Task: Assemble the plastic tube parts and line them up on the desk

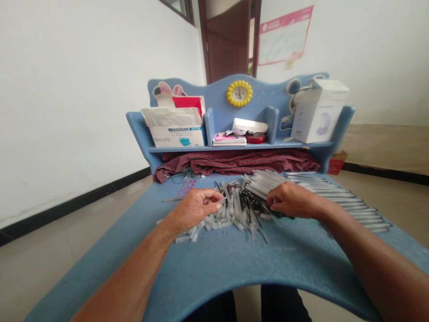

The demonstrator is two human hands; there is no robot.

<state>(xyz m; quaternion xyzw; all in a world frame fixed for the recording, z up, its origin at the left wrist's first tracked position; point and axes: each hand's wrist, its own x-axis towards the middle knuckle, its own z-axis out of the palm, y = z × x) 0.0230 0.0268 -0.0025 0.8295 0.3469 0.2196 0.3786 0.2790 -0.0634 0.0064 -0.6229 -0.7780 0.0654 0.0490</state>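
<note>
My left hand (200, 206) pinches a small translucent piece (221, 201) between thumb and fingertips, over the left part of a pile of short clear pieces (217, 220). Thin dark rods (256, 205) lie mixed in the pile's right part. At its right edge, my right hand (288, 200) has its fingers closed and curled down; what they hold, if anything, is hidden. A bundle of long translucent tubes (263, 182) lies just behind the right hand. More long tubes (355, 205) with dark ends lie in a row farther right, partly behind my right forearm.
The blue desk (234, 264) has a curved front edge. Checkered cloth (234, 162) lies under the back shelf (187, 149). On the shelf stand a mask box (177, 134), a red tin (256, 139) and a white box (318, 114). A yellow clock (239, 93) is above.
</note>
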